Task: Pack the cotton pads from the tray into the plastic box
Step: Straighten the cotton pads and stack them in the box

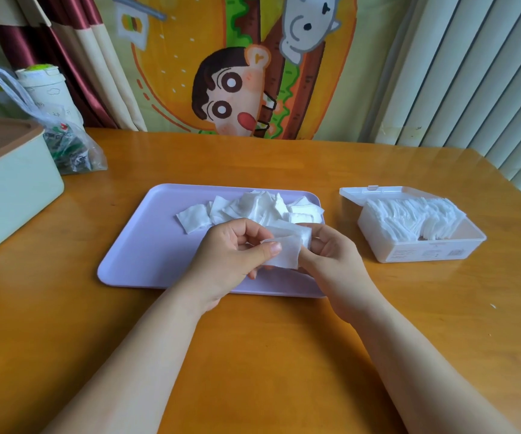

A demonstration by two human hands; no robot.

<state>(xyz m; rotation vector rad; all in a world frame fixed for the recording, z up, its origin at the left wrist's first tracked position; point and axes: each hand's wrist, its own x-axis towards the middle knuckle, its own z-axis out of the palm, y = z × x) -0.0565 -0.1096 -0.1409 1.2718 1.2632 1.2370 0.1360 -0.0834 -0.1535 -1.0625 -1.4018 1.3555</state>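
**Gathering cotton pads over the tray, with the box already largely full**

A person's two bare hands meet above the near right part of a lilac tray [146,245] on a wooden tabletop [252,355]. The left hand [234,249] pinches a small stack of cotton pads [287,249], thumb on top. The right hand [331,255] curls its fingers round the stack's other end. Both grips are closed on the stack, which is held just above the tray and not yet at the box.

Behind the hands, a loose pile of pads [262,208] lies jumbled on the tray's far right part; the count is unclear. To the right, apart from the tray, stands a white plastic box [422,249] with its hinged lid [378,192] open at the back. A row of pads [415,217] stands on edge inside, filling most of it, with a gap at the near right end.

The packing looks mostly done. The held stack and the tray pile are left.
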